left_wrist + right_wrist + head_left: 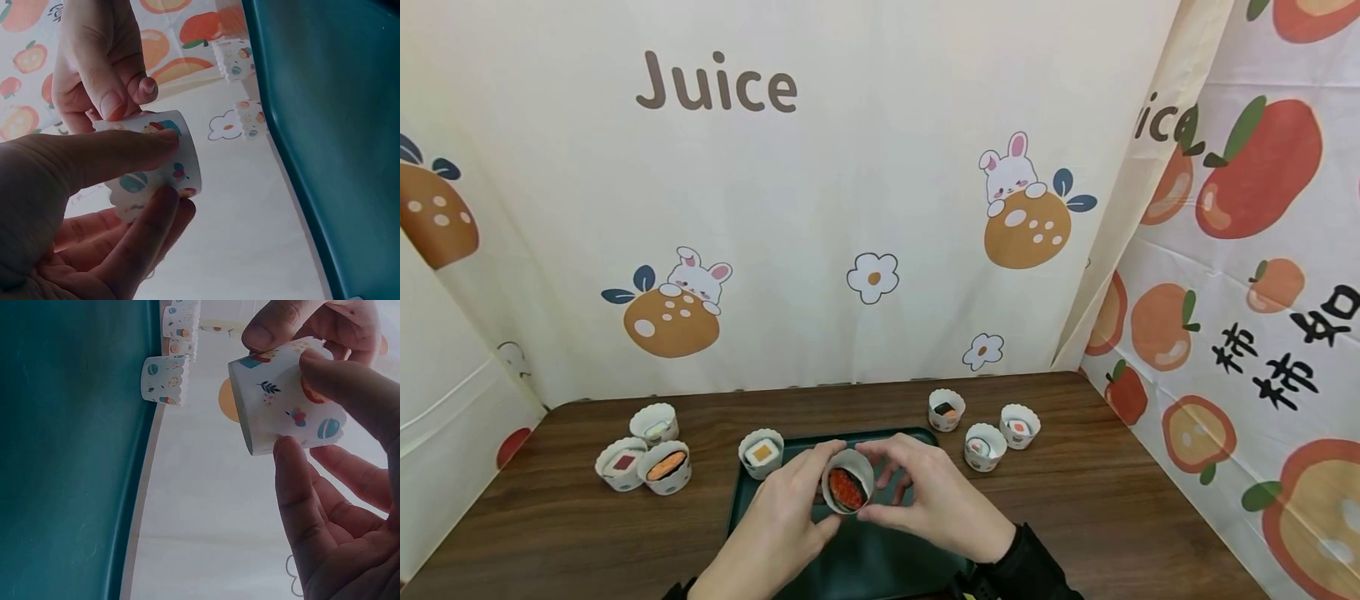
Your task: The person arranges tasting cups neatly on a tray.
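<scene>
Paper cup, lower centre, is clamped in the grip of left hand and right hand, apparently for positioning; lowering would need steadiness.

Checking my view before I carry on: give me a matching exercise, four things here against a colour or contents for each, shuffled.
Things:
1. Tray
2. Held cup
3. Cup by the tray's far-left corner
4. Table

Colour or contents:
A. Red-topped piece inside
B. Brown wood grain
C. Dark green
D. Piece with an orange-yellow square inside

Pairs: 1-C, 2-A, 3-D, 4-B
</scene>
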{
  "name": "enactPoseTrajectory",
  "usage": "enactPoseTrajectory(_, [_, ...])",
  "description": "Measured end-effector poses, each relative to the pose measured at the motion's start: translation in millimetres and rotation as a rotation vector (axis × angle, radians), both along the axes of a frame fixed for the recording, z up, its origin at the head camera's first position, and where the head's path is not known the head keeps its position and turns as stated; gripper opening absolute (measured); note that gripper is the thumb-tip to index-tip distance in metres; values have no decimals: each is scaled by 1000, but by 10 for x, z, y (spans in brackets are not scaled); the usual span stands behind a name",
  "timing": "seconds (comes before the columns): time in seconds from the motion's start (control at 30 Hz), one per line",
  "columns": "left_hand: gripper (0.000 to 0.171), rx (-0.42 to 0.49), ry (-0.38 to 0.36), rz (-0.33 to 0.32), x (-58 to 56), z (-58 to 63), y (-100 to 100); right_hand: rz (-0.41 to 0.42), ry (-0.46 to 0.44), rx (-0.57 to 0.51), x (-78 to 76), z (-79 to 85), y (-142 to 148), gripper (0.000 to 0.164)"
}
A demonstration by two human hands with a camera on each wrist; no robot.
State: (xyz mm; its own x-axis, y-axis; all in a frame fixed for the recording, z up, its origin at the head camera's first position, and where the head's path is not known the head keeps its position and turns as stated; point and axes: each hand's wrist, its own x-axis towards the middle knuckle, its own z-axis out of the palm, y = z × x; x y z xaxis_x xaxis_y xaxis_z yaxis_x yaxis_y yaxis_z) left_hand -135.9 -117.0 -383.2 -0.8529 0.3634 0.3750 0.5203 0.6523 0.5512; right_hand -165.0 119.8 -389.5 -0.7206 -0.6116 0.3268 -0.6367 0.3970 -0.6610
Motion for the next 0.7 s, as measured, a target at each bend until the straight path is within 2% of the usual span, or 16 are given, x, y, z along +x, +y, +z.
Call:
enactPoseTrajectory(0.33, [72, 36, -66, -25, 13, 41, -2, -6, -25, 6, -4, -13, -9, 66])
enactPoseTrajectory(0.7, [53, 39, -15, -23, 42, 48, -6, -18, -2, 15, -11, -5, -5, 64])
